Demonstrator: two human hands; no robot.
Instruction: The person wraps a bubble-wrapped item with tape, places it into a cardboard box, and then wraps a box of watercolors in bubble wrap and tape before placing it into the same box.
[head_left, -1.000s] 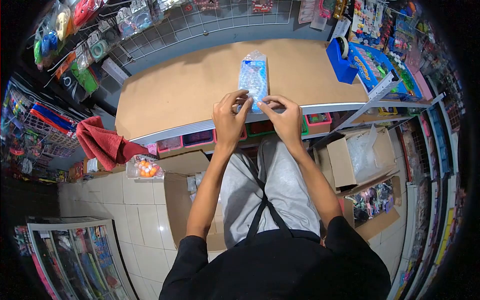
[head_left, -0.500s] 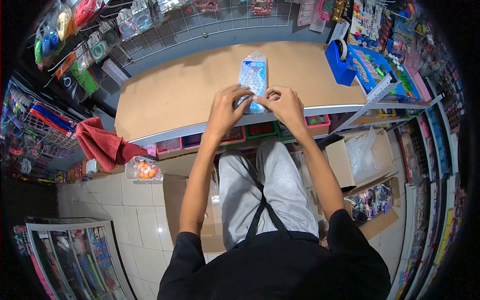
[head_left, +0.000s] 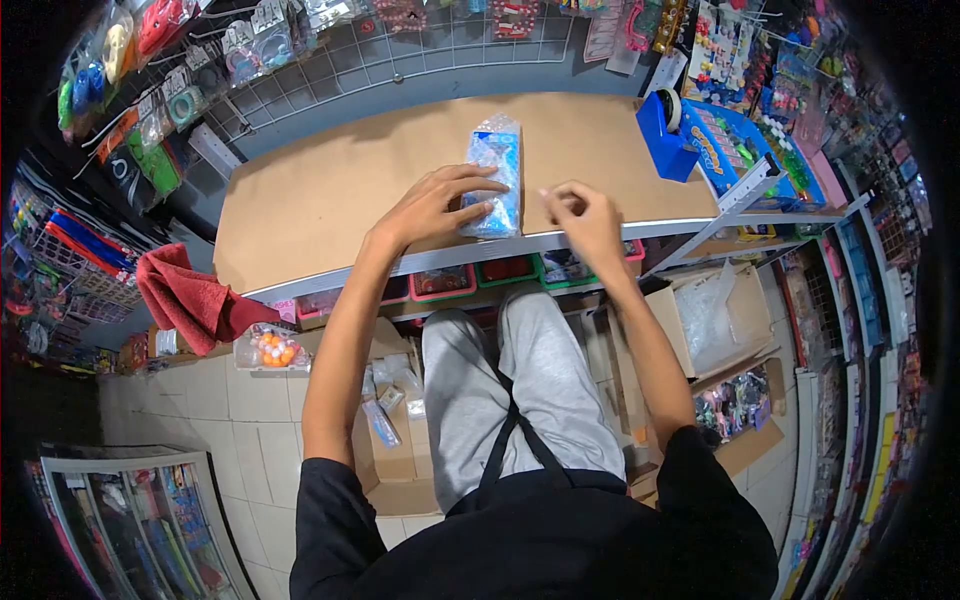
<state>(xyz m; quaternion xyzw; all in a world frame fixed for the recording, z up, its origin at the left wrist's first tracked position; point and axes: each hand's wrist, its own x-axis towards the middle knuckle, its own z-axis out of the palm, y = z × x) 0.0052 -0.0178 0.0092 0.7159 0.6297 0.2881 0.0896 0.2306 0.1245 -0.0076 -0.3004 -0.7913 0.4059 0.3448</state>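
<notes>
A blue-and-white packet in a clear plastic sleeve [head_left: 508, 165] lies on the brown tabletop near its front edge. My left hand [head_left: 440, 203] rests across the packet's left side, fingers and thumb spread over the plastic. Just right of the packet, apart from it, my right hand [head_left: 588, 222] is lifted with its fingers curled and the thumb and forefinger drawn together. Its fingertips are blurred, so whatever they may hold cannot be made out.
A blue tape dispenser [head_left: 668, 138] stands at the table's right end, beside a blue display box [head_left: 705, 135]. A red cloth [head_left: 185, 295] hangs at the left. Colourful bins [head_left: 443, 282] sit under the tabletop, and an open cardboard box [head_left: 655, 320] stands below right.
Both hands were together at the packet's lower end. My right hand has moved away to the right, while my left has spread over the packet. The view has shifted slightly.
</notes>
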